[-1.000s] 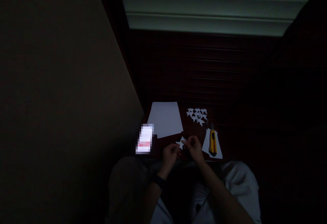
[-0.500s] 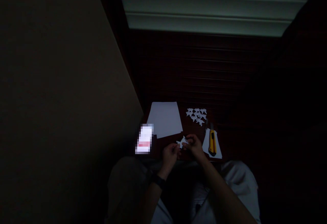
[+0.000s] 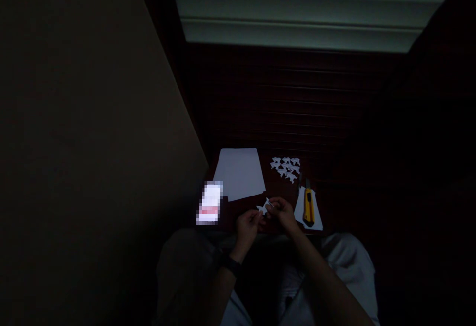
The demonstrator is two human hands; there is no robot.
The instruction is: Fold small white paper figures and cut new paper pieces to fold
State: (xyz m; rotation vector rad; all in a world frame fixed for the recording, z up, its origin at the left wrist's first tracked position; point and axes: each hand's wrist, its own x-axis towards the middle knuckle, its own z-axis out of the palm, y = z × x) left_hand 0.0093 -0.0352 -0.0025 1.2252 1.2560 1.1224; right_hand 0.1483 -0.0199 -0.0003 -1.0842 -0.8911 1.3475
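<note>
Between my two hands is a small folded piece of white paper with pointed corners, held just above the near part of the dark table. My left hand pinches its left, lower side. The fingers of my right hand are closed on its right side, thumb against the paper. Several small folded paper shapes lie grouped beyond my right hand. To the right, a yellow utility knife rests on smaller white paper pieces.
A stack of white paper sheets lies at the far left of the table. Left of my hands is a lit, blurred-out screen. A wall rises close on the left, and pale slats stand ahead. My knees flank the near edge.
My right thumb and fingers have shifted slightly on the folded paper, whose right point now looks narrower. My left hand stays nearly still. The other things have not moved.
</note>
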